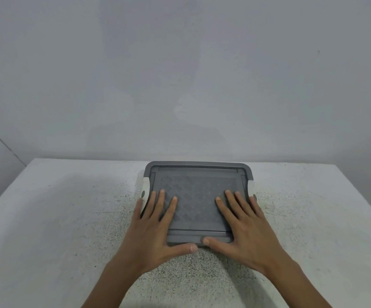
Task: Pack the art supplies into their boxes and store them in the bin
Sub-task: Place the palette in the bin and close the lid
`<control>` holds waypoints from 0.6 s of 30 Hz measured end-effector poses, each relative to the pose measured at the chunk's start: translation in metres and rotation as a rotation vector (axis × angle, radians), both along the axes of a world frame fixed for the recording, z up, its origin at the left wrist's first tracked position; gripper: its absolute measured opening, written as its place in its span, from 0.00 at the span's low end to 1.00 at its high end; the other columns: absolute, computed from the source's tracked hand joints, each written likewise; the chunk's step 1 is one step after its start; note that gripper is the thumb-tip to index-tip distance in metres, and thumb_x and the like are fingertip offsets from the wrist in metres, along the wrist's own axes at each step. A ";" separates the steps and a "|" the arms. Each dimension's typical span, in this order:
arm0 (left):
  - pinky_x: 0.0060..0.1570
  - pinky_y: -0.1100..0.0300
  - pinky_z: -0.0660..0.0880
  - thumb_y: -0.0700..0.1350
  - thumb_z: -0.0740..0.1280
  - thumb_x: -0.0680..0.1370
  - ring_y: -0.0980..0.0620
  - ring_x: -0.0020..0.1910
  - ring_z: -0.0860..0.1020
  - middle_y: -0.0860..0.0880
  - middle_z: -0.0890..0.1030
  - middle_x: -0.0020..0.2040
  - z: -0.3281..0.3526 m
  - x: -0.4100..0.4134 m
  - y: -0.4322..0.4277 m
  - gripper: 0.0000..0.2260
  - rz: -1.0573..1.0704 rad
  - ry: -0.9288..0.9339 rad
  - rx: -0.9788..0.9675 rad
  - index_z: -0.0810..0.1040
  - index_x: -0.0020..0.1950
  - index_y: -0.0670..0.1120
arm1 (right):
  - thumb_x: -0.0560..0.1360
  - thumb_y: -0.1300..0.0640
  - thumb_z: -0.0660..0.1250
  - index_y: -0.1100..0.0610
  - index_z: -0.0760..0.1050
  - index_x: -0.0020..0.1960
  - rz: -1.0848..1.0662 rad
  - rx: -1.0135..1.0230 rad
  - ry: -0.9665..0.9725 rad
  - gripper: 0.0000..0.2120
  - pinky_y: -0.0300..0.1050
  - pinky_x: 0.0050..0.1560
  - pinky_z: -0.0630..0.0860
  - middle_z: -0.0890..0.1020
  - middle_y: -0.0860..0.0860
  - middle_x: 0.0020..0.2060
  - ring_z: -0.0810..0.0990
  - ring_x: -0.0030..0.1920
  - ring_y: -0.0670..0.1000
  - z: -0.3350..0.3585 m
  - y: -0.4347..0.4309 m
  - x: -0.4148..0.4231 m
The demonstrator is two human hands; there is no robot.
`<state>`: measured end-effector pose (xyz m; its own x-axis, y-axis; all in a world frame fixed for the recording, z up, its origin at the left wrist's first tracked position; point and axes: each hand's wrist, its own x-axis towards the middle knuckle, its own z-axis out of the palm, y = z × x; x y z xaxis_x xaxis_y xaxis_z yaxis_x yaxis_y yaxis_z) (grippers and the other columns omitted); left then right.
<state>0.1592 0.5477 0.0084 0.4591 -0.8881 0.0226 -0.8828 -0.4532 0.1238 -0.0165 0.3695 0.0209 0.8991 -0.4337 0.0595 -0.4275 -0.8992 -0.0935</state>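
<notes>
A storage bin stands on the table with its grey patterned lid [196, 196] on top; a strip of the white bin wall [145, 187] shows at the left under the lid. My left hand [155, 227] lies flat on the lid's near left part, fingers spread, thumb along the front edge. On the near right part, my right hand [244, 225] rests flat the same way, its thumb pointing inward at the front edge. Neither hand holds anything. No art supplies or boxes are visible; the bin's inside is hidden by the lid.
The bin sits on a white speckled table [69, 218] whose far edge meets a plain grey wall [180, 74]. Bare tabletop extends to the left and right of the bin.
</notes>
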 end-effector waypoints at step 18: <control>0.73 0.41 0.50 0.84 0.50 0.65 0.43 0.79 0.55 0.44 0.58 0.79 -0.008 0.007 -0.009 0.52 0.029 -0.047 -0.029 0.60 0.79 0.51 | 0.68 0.18 0.50 0.49 0.63 0.77 0.001 -0.017 -0.022 0.48 0.62 0.74 0.56 0.64 0.55 0.76 0.61 0.77 0.58 -0.008 -0.004 0.004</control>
